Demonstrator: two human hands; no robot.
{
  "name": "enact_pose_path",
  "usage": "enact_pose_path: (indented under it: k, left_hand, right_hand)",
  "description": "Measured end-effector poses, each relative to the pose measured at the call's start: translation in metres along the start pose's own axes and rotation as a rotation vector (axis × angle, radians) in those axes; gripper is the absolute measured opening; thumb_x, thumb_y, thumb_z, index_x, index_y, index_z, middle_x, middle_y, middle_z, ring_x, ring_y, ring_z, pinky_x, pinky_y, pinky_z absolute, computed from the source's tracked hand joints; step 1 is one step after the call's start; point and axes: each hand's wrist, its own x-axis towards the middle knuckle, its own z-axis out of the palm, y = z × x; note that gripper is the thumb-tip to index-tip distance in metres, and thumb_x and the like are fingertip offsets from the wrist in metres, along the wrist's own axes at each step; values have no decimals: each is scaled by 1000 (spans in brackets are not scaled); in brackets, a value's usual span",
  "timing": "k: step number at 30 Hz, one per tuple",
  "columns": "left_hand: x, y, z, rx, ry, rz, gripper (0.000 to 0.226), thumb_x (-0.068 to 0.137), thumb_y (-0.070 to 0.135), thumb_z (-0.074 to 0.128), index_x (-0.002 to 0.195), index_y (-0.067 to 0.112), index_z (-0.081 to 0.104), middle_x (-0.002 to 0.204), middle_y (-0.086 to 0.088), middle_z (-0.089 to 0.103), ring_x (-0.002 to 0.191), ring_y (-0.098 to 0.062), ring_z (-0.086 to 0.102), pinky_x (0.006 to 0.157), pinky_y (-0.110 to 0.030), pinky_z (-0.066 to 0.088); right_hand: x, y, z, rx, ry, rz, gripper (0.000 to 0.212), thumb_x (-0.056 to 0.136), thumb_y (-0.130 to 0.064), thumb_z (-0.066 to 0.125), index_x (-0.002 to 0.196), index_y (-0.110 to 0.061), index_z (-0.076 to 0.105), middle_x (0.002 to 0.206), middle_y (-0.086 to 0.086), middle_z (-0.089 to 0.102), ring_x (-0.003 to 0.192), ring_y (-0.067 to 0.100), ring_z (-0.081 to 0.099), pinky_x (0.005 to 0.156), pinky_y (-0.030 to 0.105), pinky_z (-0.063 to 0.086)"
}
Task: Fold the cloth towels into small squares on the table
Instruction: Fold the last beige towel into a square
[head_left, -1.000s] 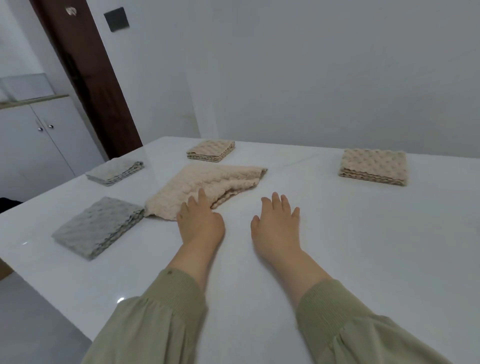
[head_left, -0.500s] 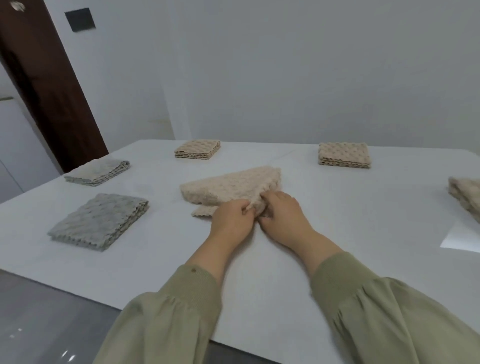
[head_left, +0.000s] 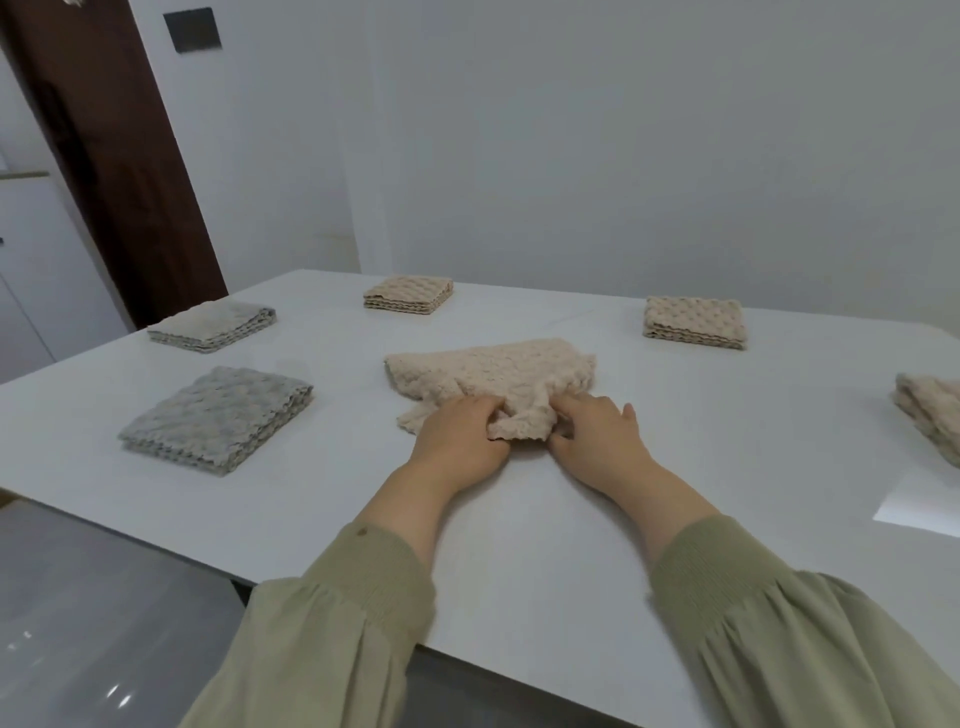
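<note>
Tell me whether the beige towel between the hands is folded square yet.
Not yet: the beige bobbled cloth towel lies rumpled and uneven, its near edge bunched between the left hand and right hand.

Nubbly, matt beige cloth towel (head_left: 498, 371) lies on a smooth, faintly glossy white table (head_left: 519, 545) beside dark wood door (head_left: 119, 171).

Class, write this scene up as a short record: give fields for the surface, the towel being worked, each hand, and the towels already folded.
Surface: white table
Towel in work: beige towel, rumpled, table centre
Left hand: pinches its near edge
Right hand: pinches the same edge
Folded grey: near grey square, far grey square, both left
Folded beige: far-left beige square, far-right beige square, right-edge beige towel partly in view
</note>
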Motion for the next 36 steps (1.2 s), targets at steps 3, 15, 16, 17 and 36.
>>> enact_pose_path:
  k: [3, 15, 16, 17, 36]
  left_hand:
    - [-3, -11, -10, -90, -29, 66, 38, 77, 28, 60, 115, 30, 63, 111, 7, 63, 110, -14, 51, 89, -31, 43]
    - [-11, -27, -38, -236, 534, -268, 27, 93, 22, 44, 94, 20, 71, 86, 6, 69, 85, -15, 60, 71, -27, 44]
    - [-11, -29, -38, -229, 503, -309, 25, 92, 19, 45, 92, 18, 71, 84, 7, 67, 84, -14, 58, 70, -27, 42]
    - [-10, -30, -38, -231, 453, -337, 25, 91, 17, 45, 89, 16, 70, 82, 6, 67, 83, -15, 58, 70, -27, 43]
    - [-6, -30, -15, 133, 105, -130, 44, 95, 35, 41, 136, 20, 43, 136, -3, 46, 125, -25, 39, 98, -37, 37]
  right_hand:
    - [2, 2, -6, -83, 44, -21, 16, 86, -18, 47, 89, -21, 62, 106, 2, 61, 108, 28, 47, 108, 49, 24]
    - [-3, 13, -26, 48, 636, 27, 30, 80, -25, 40, 72, -8, 63, 67, 4, 62, 69, 26, 52, 75, 38, 39]
    - [-5, 8, -27, 48, 617, -11, 30, 83, -25, 41, 77, -8, 65, 70, 5, 64, 72, 26, 54, 76, 37, 39]
    - [-6, 2, -28, 40, 541, -44, 31, 88, -24, 41, 85, -8, 67, 78, 6, 67, 78, 27, 56, 79, 37, 40]
    - [-18, -26, -20, -357, 75, 57, 42, 97, -38, 27, 90, -10, 58, 86, 6, 59, 83, 29, 56, 73, 36, 42]
